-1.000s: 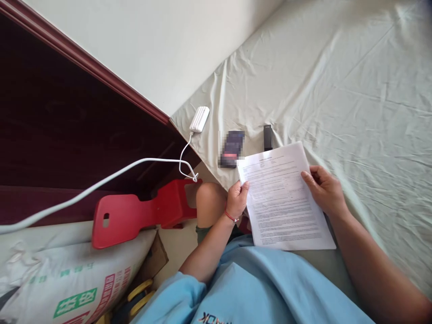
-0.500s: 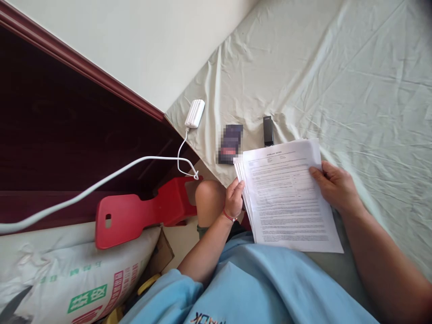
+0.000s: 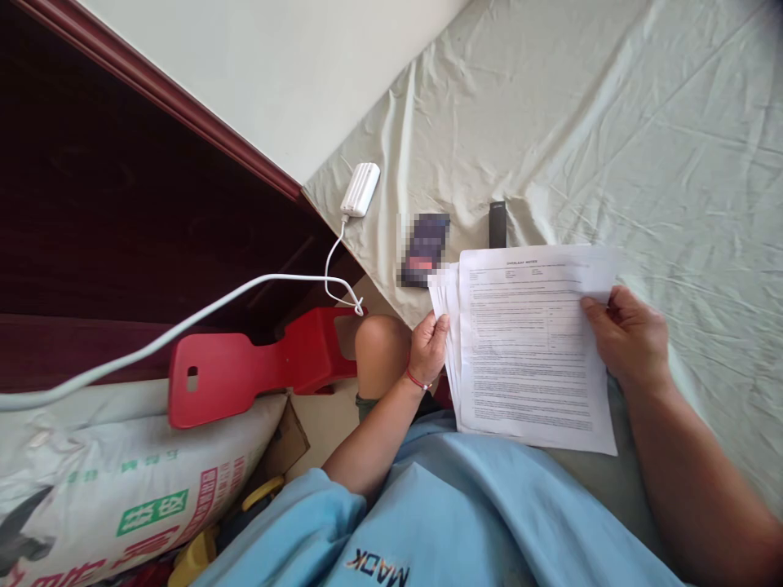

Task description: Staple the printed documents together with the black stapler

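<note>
Head view, as I log it: left hand (image 3: 429, 349) pinches the fanned left edges of the papers (image 3: 529, 346); right hand (image 3: 633, 336) grips their right side, sheets over lap and bed edge. Sorting looks begun, most sheets unseparated. Sheet (image 3: 612, 130) wrinkled; charger (image 3: 360, 189), phone (image 3: 423, 249), stool (image 3: 245, 371), sack (image 3: 110, 489).

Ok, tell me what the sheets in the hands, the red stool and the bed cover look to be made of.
Sheets: thin matte white paper, printed, edges fanned.
Red stool: likely moulded plastic, smooth with a slight sheen and a cut-out slot.
Bed cover: pale green woven fabric, probably cotton, matte and creased.
</note>
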`<state>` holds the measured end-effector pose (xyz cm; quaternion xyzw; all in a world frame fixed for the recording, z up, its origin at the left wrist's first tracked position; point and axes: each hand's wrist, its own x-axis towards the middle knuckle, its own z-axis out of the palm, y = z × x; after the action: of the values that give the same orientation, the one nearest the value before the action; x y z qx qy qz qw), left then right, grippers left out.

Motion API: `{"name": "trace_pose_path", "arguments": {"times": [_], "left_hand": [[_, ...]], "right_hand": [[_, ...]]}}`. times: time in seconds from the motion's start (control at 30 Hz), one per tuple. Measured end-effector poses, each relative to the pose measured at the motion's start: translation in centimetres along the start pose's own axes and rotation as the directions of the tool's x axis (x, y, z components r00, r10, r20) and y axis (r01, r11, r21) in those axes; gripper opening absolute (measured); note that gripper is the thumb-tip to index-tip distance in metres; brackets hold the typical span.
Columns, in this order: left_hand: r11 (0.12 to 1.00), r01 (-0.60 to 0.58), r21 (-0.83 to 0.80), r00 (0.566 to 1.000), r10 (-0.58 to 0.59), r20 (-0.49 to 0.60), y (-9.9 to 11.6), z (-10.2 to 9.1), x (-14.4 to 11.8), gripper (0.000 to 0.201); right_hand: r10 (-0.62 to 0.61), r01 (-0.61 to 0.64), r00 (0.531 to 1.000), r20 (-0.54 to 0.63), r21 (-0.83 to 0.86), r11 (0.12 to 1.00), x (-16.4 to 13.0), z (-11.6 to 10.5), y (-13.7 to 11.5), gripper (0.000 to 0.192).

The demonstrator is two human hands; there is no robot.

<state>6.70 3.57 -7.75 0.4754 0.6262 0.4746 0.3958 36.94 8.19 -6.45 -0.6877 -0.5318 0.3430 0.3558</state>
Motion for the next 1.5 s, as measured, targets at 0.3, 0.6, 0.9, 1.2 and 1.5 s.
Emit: {"name": "trace_pose_path", "arguments": {"times": [0.3,0.6,0.9,1.2,1.5], "left_hand": [[0.996,0.027,-0.083,1.000,-0.027,-0.004,0.3,0.3,0.1,0.049],[0.999,0.016,-0.035,1.000,-0.016,0.016,0.1,0.1,0.2,0.045],[0.994,0.037,-0.105,0.999,-0.036,0.014,-0.2,0.2,0.1,0.048],[0.968,0.093,-0.235,0.996,-0.086,0.040,-0.8,0.3,0.2,0.045],[0.971,0.090,-0.222,0.995,-0.080,0.052,-0.9,0.1,0.3,0.044]], "right_hand": [[-0.002,0.002,0.983,-0.184,0.001,1.000,0.7,-0.6,0.1,0.021],[0.033,-0.028,0.999,0.033,-0.137,0.990,0.7,-0.9,-0.7,0.039],[0.036,-0.032,0.998,0.045,-0.077,0.996,0.9,-0.9,-0.4,0.030],[0.009,-0.007,0.999,0.043,-0.039,0.999,0.9,-0.9,0.1,0.029],[0.049,-0.048,0.999,0.004,-0.029,0.998,0.9,-0.9,0.6,0.028]]}}
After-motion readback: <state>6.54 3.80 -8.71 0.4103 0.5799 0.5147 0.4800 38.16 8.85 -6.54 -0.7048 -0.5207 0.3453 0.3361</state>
